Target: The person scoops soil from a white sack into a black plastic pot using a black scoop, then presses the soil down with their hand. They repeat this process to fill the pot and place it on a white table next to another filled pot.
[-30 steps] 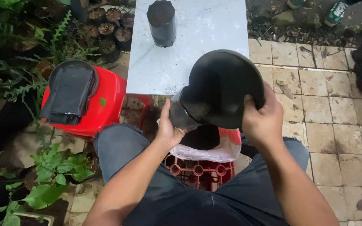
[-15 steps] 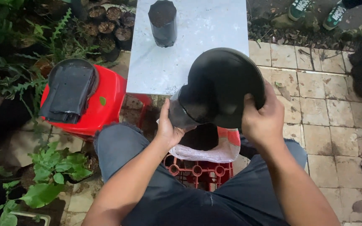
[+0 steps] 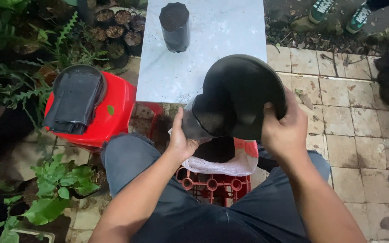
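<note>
My right hand [image 3: 284, 130] grips the rim of a round black bowl [image 3: 244, 90], which is tipped on its side with the underside facing me. My left hand [image 3: 181, 141] holds a small black plastic grow bag [image 3: 201, 119] by its side, its mouth pressed against the bowl. Both are held above a white sack of dark soil [image 3: 223, 165] that rests on a red crate [image 3: 212, 184] between my knees. A filled black grow bag [image 3: 174, 27] stands upright on the white tabletop [image 3: 221, 49] ahead.
A red stool [image 3: 115, 112] at the left carries a stack of flat black bags [image 3: 75, 96]. Small potted seedlings [image 3: 115, 27] and green plants crowd the left side. Another person's shoes [image 3: 338, 11] are at the top right, on the tiled floor [image 3: 352, 121].
</note>
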